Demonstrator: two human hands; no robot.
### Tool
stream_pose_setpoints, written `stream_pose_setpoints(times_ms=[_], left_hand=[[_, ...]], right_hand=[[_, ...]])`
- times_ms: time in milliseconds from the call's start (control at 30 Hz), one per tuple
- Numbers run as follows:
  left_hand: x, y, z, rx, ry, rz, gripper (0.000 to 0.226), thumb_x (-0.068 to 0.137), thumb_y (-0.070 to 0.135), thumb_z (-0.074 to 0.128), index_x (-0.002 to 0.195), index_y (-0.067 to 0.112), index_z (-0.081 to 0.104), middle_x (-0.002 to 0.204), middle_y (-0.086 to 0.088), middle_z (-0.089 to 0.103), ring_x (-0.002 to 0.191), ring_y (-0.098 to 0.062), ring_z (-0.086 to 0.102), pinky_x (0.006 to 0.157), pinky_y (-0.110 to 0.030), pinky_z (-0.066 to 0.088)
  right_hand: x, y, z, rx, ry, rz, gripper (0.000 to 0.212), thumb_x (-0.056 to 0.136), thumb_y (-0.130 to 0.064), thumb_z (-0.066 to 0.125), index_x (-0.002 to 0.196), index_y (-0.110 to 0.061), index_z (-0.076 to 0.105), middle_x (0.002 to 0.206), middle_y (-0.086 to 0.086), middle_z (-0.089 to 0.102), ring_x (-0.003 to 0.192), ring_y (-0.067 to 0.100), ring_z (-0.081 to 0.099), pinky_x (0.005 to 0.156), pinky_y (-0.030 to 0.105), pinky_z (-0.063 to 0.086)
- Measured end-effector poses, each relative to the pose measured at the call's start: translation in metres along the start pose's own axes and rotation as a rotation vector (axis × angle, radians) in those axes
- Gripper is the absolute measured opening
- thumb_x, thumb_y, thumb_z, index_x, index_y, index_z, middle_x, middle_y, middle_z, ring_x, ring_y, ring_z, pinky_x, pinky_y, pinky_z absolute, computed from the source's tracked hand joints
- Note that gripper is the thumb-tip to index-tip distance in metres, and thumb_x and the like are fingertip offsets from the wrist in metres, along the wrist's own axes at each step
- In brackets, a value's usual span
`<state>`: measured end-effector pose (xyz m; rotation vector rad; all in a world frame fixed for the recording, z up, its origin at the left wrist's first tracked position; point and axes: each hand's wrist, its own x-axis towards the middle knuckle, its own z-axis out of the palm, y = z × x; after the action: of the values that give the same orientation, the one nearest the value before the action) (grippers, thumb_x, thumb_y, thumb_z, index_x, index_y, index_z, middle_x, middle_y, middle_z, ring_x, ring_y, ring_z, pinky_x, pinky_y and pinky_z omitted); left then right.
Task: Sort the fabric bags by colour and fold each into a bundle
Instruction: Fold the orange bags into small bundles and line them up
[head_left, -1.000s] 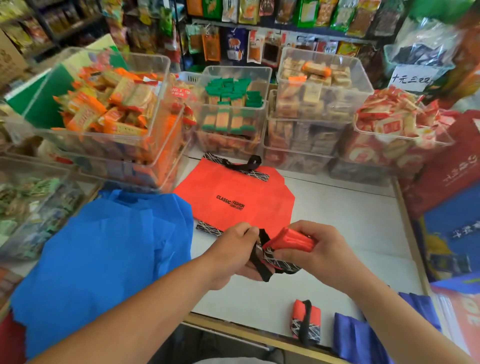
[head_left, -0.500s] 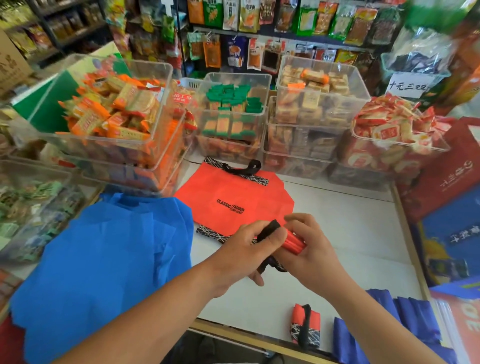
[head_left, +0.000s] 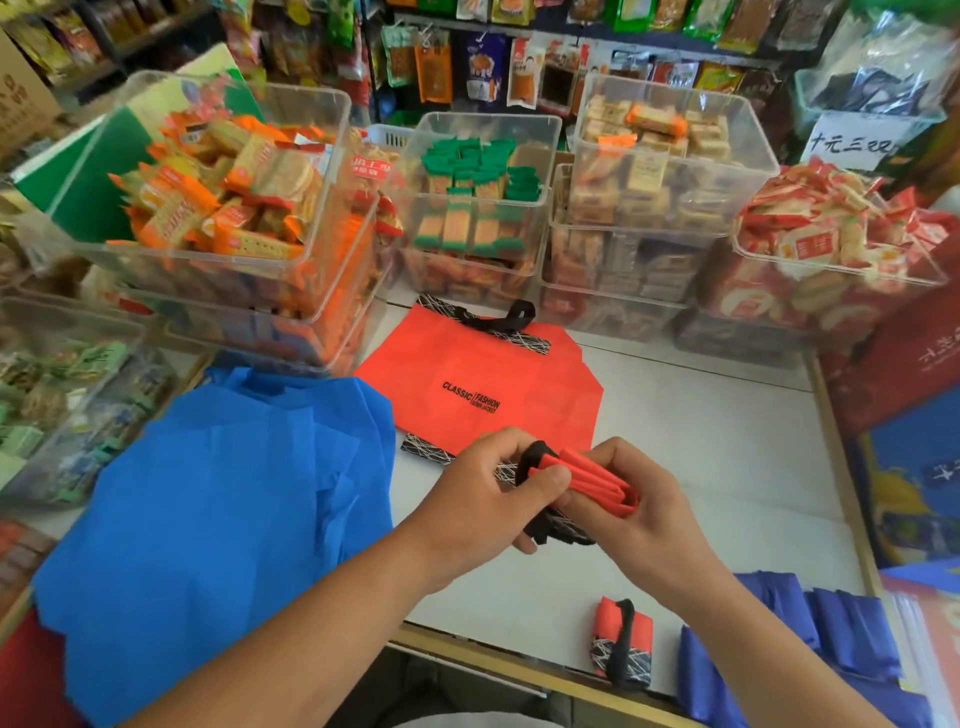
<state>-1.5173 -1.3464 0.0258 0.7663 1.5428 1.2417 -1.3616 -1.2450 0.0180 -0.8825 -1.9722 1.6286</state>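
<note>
Fingers (head_left: 543, 480) have drawn strap (head_left: 535, 451) round bundle (head_left: 597, 480).

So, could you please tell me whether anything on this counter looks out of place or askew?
Nothing is spilled or damaged. The flat red bag lies askew on the counter, and the blue bags sit in a rumpled, unfolded heap at the left. The left hand and right hand grip the red bundle.

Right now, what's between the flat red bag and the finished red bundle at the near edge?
Head view: left hand and right hand gripping a half-folded red bag, then bare white table.
</note>
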Motion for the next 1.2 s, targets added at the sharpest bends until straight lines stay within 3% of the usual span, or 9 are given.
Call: stream_pose_setpoints(times_ms=[233,367,433,567,667,800,967,1100,1200], left_hand=[[0.012,-0.002,0.001,-0.058,0.250,-0.034,0.023,0.088,0.027,0.081,0.101,0.012,0.071,0.087,-0.017,0.069,0.071,-0.016,0.068,0.068,-0.042,0.065],[0.014,-0.004,0.008,-0.137,0.217,-0.157,0.032,0.094,0.029,0.075,0.103,0.000,0.067,0.085,-0.020,0.071,0.072,-0.017,0.065,0.081,-0.052,0.059],[0.016,-0.005,0.009,-0.124,0.258,-0.141,0.026,0.094,0.027,0.075,0.101,0.003,0.068,0.093,-0.024,0.073,0.073,-0.017,0.065,0.083,-0.051,0.058],[0.021,-0.005,0.007,-0.092,0.268,-0.092,0.006,0.095,0.016,0.072,0.094,0.010,0.074,0.083,-0.019,0.073,0.071,-0.017,0.063,0.072,-0.042,0.060],[0.024,-0.003,0.008,-0.052,0.271,-0.050,0.006,0.096,0.010,0.069,0.092,0.010,0.074,0.083,-0.020,0.072,0.068,-0.014,0.063,0.067,-0.040,0.061],[0.023,-0.007,0.014,0.026,0.286,0.029,0.009,0.095,0.010,0.068,0.089,0.013,0.074,0.084,-0.015,0.074,0.073,-0.018,0.067,0.080,-0.048,0.061],[0.020,-0.011,0.021,0.067,0.290,0.087,0.007,0.093,0.013,0.070,0.092,0.018,0.075,0.079,-0.005,0.073,0.073,-0.015,0.066,0.079,-0.050,0.058],[0.015,-0.008,0.018,0.400,0.234,0.269,0.018,0.092,0.017,0.069,0.103,0.029,0.075,0.084,0.006,0.062,0.080,-0.011,0.060,0.077,-0.035,0.053],[0.016,-0.005,0.012,0.274,0.244,0.247,0.031,0.090,0.013,0.076,0.117,0.026,0.071,0.086,0.012,0.065,0.083,-0.008,0.063,0.081,-0.027,0.055]], right_hand=[[0.010,0.016,0.004,-0.130,0.122,0.016,0.018,0.094,-0.012,0.073,0.095,-0.019,0.057,0.074,0.003,0.061,0.058,0.014,0.054,0.052,0.032,0.048],[0.013,0.017,0.008,-0.095,0.086,-0.043,0.033,0.095,-0.005,0.070,0.114,-0.025,0.052,0.088,-0.003,0.066,0.067,0.020,0.062,0.057,0.037,0.054],[0.015,0.016,0.008,-0.119,0.059,-0.057,0.036,0.095,-0.007,0.070,0.113,-0.032,0.050,0.088,-0.005,0.066,0.068,0.019,0.063,0.058,0.034,0.054],[0.016,0.021,0.005,-0.154,0.037,-0.008,0.029,0.094,-0.013,0.074,0.107,-0.034,0.059,0.087,-0.002,0.071,0.075,0.026,0.067,0.068,0.049,0.057],[0.013,0.021,0.006,-0.171,0.003,-0.017,0.025,0.095,-0.009,0.072,0.108,-0.027,0.060,0.085,-0.006,0.071,0.072,0.021,0.066,0.066,0.040,0.058],[0.012,0.021,0.005,-0.209,-0.001,-0.046,0.034,0.095,0.001,0.066,0.103,-0.032,0.058,0.083,-0.009,0.069,0.068,0.014,0.063,0.063,0.025,0.053],[0.013,0.028,0.002,-0.244,-0.117,-0.089,0.037,0.093,0.005,0.057,0.108,-0.029,0.057,0.091,-0.009,0.069,0.079,0.030,0.067,0.073,0.055,0.058],[0.014,0.030,0.001,-0.281,-0.138,-0.079,0.029,0.090,-0.003,0.056,0.104,-0.029,0.051,0.081,-0.006,0.066,0.072,0.026,0.065,0.064,0.056,0.055],[0.019,0.025,-0.001,-0.249,-0.081,-0.108,0.037,0.092,-0.006,0.058,0.109,-0.037,0.046,0.089,-0.007,0.064,0.075,0.024,0.065,0.065,0.053,0.055]])
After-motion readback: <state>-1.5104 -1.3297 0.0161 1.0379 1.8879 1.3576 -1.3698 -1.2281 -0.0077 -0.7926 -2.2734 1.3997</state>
